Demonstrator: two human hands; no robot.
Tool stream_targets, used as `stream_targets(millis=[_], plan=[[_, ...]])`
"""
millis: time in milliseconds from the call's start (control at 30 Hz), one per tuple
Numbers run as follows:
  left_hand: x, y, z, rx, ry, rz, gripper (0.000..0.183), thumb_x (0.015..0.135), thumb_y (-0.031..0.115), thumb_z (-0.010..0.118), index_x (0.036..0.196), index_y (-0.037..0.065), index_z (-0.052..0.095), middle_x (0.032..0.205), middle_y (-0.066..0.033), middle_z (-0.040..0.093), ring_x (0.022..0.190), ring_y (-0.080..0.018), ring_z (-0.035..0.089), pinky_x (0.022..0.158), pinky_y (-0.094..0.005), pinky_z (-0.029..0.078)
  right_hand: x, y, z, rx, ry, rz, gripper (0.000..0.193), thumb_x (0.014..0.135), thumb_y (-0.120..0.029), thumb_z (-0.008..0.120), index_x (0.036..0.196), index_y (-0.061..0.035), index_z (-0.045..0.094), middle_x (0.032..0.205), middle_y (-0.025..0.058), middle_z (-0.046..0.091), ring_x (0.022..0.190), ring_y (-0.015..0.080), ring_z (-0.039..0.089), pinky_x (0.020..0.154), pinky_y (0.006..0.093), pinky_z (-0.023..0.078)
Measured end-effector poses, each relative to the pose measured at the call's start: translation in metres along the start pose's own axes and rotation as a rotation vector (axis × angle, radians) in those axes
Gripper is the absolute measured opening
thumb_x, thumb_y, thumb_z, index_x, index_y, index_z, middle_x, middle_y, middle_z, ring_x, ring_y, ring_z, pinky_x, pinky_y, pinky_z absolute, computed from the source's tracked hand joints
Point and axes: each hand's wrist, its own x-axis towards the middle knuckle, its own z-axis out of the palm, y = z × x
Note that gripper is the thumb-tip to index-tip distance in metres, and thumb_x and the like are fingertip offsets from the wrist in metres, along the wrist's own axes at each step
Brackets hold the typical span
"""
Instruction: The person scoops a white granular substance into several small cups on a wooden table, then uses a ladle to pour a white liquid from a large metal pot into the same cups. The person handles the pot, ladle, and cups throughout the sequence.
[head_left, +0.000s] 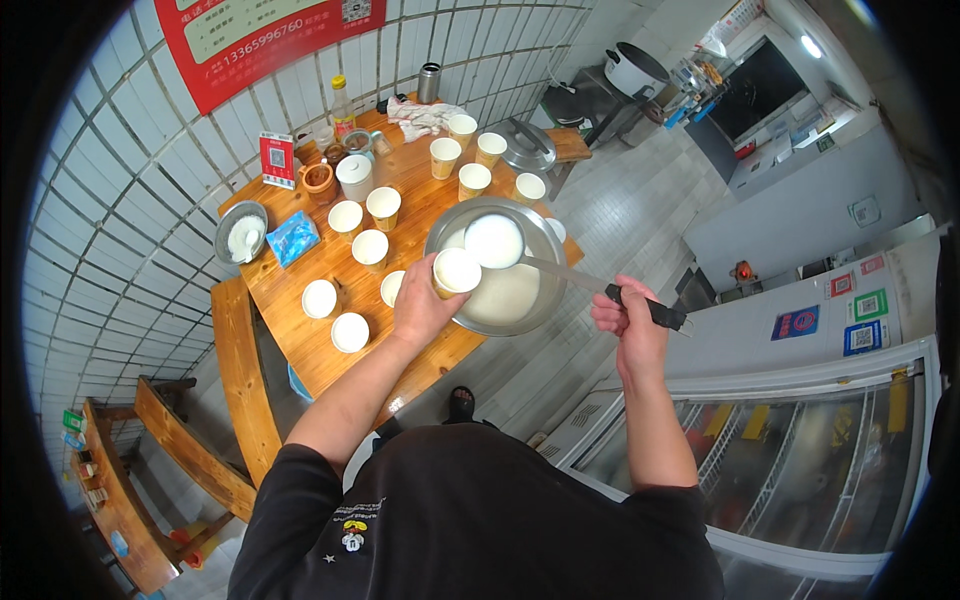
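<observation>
My left hand (420, 303) is wrapped around a paper cup (457, 275), tilted slightly over the left rim of a wide metal basin (549, 285). Milky white liquid (505, 298) lies in the basin. In my right hand (634, 322) is the black handle of a long ladle (494, 241). Its bowl is full of the white liquid and hangs over the basin, right beside the cup's mouth. More paper cups (383, 207) stand upright on the wooden table (290, 340) to the left of and beyond the basin; some look filled with white, though contents are hard to tell.
At the table's far left are a metal bowl of white powder (241, 236), a blue packet (293, 239), a white lidded jar (355, 177) and a yellow-capped bottle (342, 108). A cloth (420, 119) and a thermos (429, 83) sit at the back. A wooden bench (245, 375) stands left; a glass-topped freezer (790, 450) right.
</observation>
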Motion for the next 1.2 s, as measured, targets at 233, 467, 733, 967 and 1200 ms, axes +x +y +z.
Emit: stream_targets(millis=[233, 467, 733, 967, 1200], plan=[[0.0, 0.0, 0.001, -0.012, 0.006, 0.016, 0.081, 0.076, 0.031, 0.088, 0.14, 0.002, 0.048, 0.133, -0.0198, 0.057, 0.126, -0.0356, 0.054, 0.108, -0.0423, 0.045, -0.017, 0.006, 0.011, -0.061, -0.093, -0.05, 0.032, 0.104, -0.018, 0.055, 0.127, 0.0039, 0.059, 0.099, 0.019, 0.073, 0.08, 0.0206, 0.072, 0.074, 0.0319, 0.057], [-0.001, -0.001, 0.003, -0.006, 0.024, 0.009, 0.079, 0.076, 0.031, 0.088, 0.138, 0.002, 0.049, 0.131, -0.0193, 0.057, 0.126, -0.0354, 0.054, 0.107, -0.0423, 0.046, -0.034, 0.027, 0.014, -0.146, -0.174, -0.197, 0.027, 0.101, -0.01, 0.059, 0.125, 0.003, 0.062, 0.102, 0.0157, 0.074, 0.088, 0.0196, 0.072, 0.082, 0.0333, 0.058], [-0.002, -0.004, 0.006, -0.023, 0.047, 0.032, 0.077, 0.076, 0.03, 0.088, 0.137, 0.003, 0.049, 0.129, -0.0188, 0.058, 0.125, -0.0356, 0.055, 0.106, -0.0425, 0.046, -0.034, 0.036, 0.004, -0.698, -0.355, -1.084, 0.027, 0.078, 0.004, 0.069, 0.104, -0.0029, 0.07, 0.086, 0.0121, 0.074, 0.072, 0.0275, 0.073, 0.063, 0.0339, 0.058], [-0.003, -0.013, 0.008, -0.039, 0.063, 0.039, 0.078, 0.075, 0.03, 0.088, 0.137, 0.003, 0.05, 0.132, -0.0185, 0.058, 0.126, -0.0355, 0.055, 0.107, -0.0433, 0.046, -0.012, 0.063, -0.001, -0.766, -0.212, -1.029, 0.028, 0.078, 0.003, 0.073, 0.105, -0.0057, 0.072, 0.088, 0.0134, 0.073, 0.074, 0.0312, 0.072, 0.064, 0.0364, 0.057], [-0.003, -0.019, 0.011, -0.055, 0.071, 0.051, 0.079, 0.074, 0.03, 0.089, 0.137, 0.003, 0.051, 0.133, -0.0174, 0.058, 0.126, -0.0353, 0.055, 0.108, -0.0431, 0.046, 0.032, 0.123, -0.001, -0.842, -0.263, -0.943, 0.023, 0.084, -0.002, 0.073, 0.107, -0.0049, 0.072, 0.089, 0.0152, 0.073, 0.075, 0.0317, 0.071, 0.064, 0.0374, 0.056]])
